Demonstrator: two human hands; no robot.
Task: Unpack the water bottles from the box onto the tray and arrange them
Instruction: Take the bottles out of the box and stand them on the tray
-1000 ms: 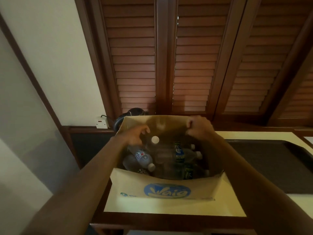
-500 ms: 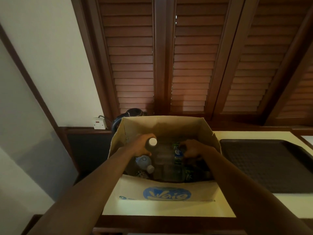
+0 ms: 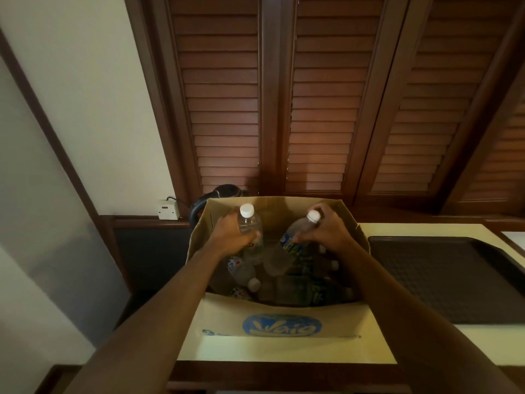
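Note:
An open cardboard box [image 3: 281, 325] with a blue logo stands on the counter in front of me. My left hand [image 3: 230, 240] grips a clear water bottle [image 3: 250, 223] with a white cap, held upright above the box's left side. A second bottle [image 3: 298, 231], tilted with its white cap up, is held by my right hand [image 3: 324, 231] over the box's right side. Several more bottles [image 3: 287, 288] lie on their sides inside the box. The dark brown tray [image 3: 443, 280] sits just right of the box with nothing on it.
Brown louvred shutters [image 3: 312, 109] rise behind the counter. A white wall socket [image 3: 169, 211] and a dark round appliance [image 3: 224, 194] sit behind the box at the left. The pale counter top [image 3: 483, 342] extends to the right, with a wooden edge in front.
Both hands reached down into the box, closed round a bottle each, and have raised them up above the pile.

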